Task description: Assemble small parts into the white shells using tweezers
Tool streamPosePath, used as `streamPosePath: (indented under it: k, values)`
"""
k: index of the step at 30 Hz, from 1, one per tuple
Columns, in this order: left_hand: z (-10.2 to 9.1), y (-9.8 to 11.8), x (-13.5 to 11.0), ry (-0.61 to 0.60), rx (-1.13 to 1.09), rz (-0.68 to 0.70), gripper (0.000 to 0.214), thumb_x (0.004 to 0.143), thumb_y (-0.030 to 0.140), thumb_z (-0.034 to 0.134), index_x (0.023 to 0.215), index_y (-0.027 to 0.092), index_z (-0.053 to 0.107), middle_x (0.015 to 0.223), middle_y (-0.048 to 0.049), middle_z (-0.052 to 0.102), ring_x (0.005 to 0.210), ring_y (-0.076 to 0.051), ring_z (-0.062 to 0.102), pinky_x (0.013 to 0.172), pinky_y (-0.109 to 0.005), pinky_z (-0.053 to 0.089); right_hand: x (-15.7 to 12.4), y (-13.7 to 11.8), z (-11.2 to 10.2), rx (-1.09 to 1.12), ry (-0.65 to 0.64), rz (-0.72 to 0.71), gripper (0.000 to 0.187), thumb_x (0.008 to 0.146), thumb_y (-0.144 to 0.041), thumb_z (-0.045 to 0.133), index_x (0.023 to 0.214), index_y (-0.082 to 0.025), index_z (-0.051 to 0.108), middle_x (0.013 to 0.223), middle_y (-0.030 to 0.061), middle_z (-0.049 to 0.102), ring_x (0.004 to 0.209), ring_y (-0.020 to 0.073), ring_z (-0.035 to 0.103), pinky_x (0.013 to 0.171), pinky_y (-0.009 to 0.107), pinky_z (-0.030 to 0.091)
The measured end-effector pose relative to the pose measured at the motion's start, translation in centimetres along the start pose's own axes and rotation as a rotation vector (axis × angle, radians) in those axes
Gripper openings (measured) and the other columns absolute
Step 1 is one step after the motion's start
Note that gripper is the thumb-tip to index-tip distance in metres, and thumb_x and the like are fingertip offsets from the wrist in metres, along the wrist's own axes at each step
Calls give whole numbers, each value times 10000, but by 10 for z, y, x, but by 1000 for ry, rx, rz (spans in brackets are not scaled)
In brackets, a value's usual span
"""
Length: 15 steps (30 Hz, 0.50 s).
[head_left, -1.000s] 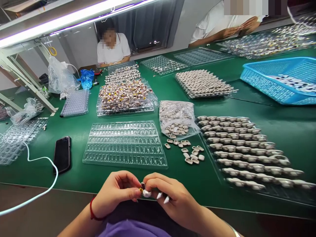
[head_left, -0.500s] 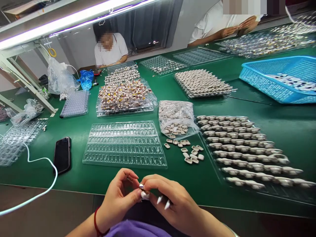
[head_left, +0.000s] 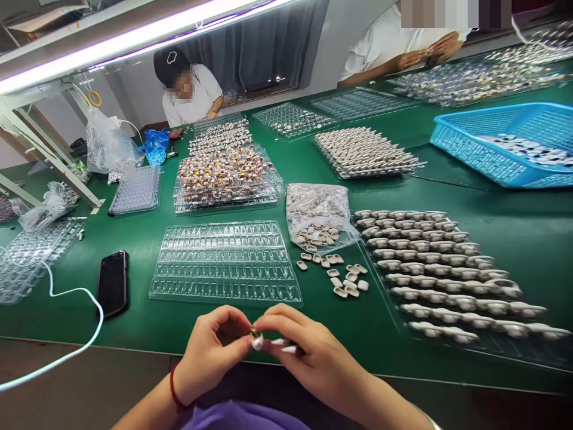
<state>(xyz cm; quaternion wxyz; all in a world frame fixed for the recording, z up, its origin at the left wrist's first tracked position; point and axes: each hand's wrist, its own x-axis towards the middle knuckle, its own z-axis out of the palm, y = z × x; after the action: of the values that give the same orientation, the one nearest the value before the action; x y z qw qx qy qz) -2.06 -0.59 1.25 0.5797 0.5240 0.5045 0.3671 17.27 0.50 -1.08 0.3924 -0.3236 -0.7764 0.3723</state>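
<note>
Close to the table's front edge, my left hand (head_left: 219,343) pinches a small part with a shiny white rounded end (head_left: 258,342) between thumb and forefinger. My right hand (head_left: 308,352) meets it there, its thumb and forefinger closed at the same part. Tucked in the right fingers is a slim tool with two pale pointed tips (head_left: 286,346), which looks like tweezers; the rest of it is hidden. Just beyond both hands lies a clear plastic tray (head_left: 224,257) with rows of slots. Small beige oblong pieces (head_left: 351,278) are scattered right of it, before an open plastic bag (head_left: 317,209) of them.
On the right, a tray holds rows of beige parts (head_left: 439,280). Farther back stand stacked trays of small parts (head_left: 224,176), another filled tray (head_left: 362,152) and a blue basket (head_left: 492,146). A phone (head_left: 113,283) and white cable (head_left: 85,291) lie left. Two people sit across the table.
The small part has turned between my fingers, and the tool's tips in my right hand have swung from pointing down to nearly level. A person opposite has leaned left with head lower.
</note>
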Motion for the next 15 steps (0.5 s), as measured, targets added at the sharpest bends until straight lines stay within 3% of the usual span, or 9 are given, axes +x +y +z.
streamPosePath:
  k: [4, 9, 15]
  values:
    - [-5, -11, 7, 86, -219, -24, 178, 699, 272, 808, 801, 146, 734, 706, -13, 672, 650, -118, 594, 632, -212, 487, -4, -1, -4, -94, 9, 156, 287, 915, -152, 547, 1189, -233, 527, 1054, 65, 630, 903, 187, 657, 759, 278, 576]
    - [-5, -15, 10, 170, -435, -100, 253, 599, 284, 883, 720, 140, 714, 675, -12, 688, 612, -119, 618, 613, -225, 508, -9, -6, 4, -96, 25, 96, 360, 947, -97, 428, 1261, -236, 538, 989, 66, 624, 854, 180, 654, 751, 282, 585]
    - [-2, -12, 8, 155, -466, -53, 189, 612, 207, 879, 684, 145, 716, 698, -6, 710, 628, -96, 603, 626, -196, 502, -10, -8, 11, -212, 36, 16, 424, 972, -112, 410, 1372, -224, 490, 928, 64, 621, 780, 177, 641, 683, 286, 593]
